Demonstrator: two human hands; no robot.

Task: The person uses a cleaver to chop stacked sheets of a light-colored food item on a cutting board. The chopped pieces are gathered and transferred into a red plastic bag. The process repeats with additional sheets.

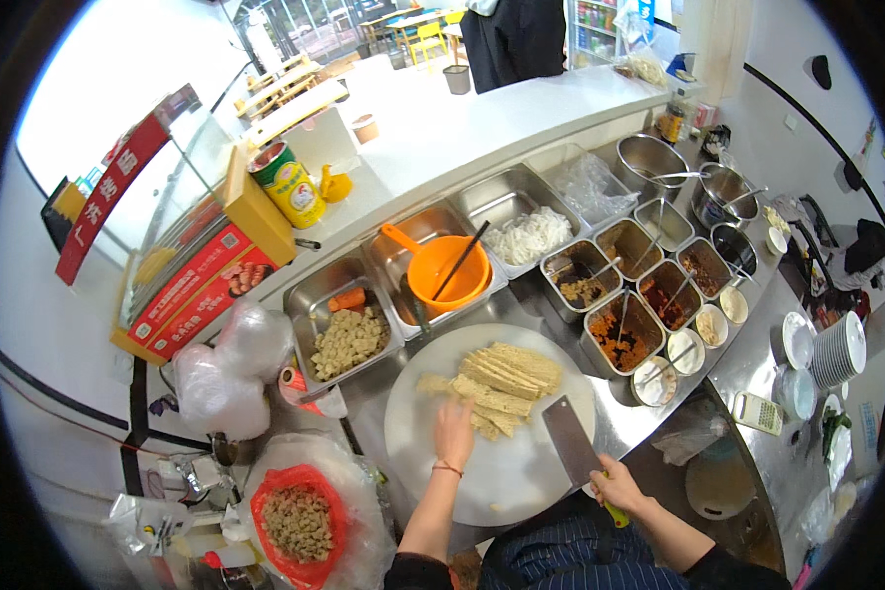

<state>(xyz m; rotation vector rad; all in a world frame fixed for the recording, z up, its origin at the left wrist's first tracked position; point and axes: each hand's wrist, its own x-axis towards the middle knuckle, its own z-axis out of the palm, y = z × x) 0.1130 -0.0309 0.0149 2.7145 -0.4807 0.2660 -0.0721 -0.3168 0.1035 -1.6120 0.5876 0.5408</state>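
On a round white cutting board (487,479) lie strips of a pale yellow, spongy food (512,376), most of them side by side, with shorter pieces nearer me. My left hand (454,435) is at the near left end of the strips, its fingertips at or just over them; whether it grips a piece cannot be told. My right hand (616,483) is closed around the yellow-green handle of a cleaver (571,442). The cleaver's broad blade points up and to the left, over the right part of the board, to the right of the strips.
Behind the board stand a steel pan of diced food (395,335), an orange strainer (442,269) and a pan of white shreds (520,184). Steel sauce containers (594,335) and small bowls are at the right. A red bag of crumbled food (337,546) sits at the lower left.
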